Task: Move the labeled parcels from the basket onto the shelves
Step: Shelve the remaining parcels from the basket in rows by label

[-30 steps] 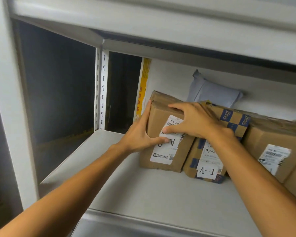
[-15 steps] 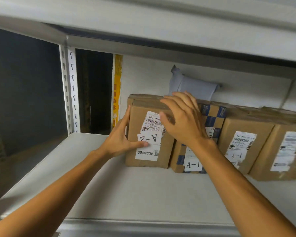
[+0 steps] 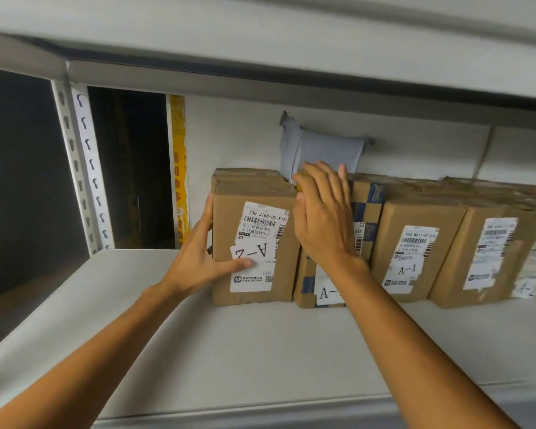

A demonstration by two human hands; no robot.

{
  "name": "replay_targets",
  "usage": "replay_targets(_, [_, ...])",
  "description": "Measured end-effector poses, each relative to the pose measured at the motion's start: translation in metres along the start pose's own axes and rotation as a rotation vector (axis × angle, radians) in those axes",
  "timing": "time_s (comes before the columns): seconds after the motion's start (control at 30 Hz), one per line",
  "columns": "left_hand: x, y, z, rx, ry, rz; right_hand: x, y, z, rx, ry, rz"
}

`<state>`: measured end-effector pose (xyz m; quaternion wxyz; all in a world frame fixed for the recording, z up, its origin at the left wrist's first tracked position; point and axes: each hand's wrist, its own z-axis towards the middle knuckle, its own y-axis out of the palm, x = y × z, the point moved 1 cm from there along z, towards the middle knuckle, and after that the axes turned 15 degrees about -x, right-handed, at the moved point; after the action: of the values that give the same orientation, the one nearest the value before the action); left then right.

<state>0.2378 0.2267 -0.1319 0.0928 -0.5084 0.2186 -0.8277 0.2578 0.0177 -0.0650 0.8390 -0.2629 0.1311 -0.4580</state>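
Several cardboard parcels stand in a row on the shelf (image 3: 229, 351), side against side, with a grey mailer bag (image 3: 322, 150) upright behind them. Leftmost is the A-2 parcel (image 3: 254, 243), label inverted. Left hand (image 3: 198, 261): fingers straight along its left side, thumb flat on the front label. Right hand (image 3: 322, 218): open, fingers straight, at its upper right corner, covering part of the blue-checked parcel (image 3: 367, 205) alongside.
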Motion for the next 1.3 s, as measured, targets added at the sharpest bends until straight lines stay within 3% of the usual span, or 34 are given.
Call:
replay_targets(0.37, [-0.011, -0.001, -0.019, -0.123, -0.096, -0.005, 0.013, 0.013, -0.07, -0.085, 0.24, -0.15])
replay_targets(0.93, [-0.007, 0.015, -0.006, -0.009, -0.18, -0.05, 0.043, 0.012, -0.085, -0.063, 0.132, -0.056])
replay_targets(1.3, [-0.012, 0.017, -0.011, 0.009, -0.106, -0.089, 0.044, 0.021, -0.092, -0.129, 0.167, -0.009])
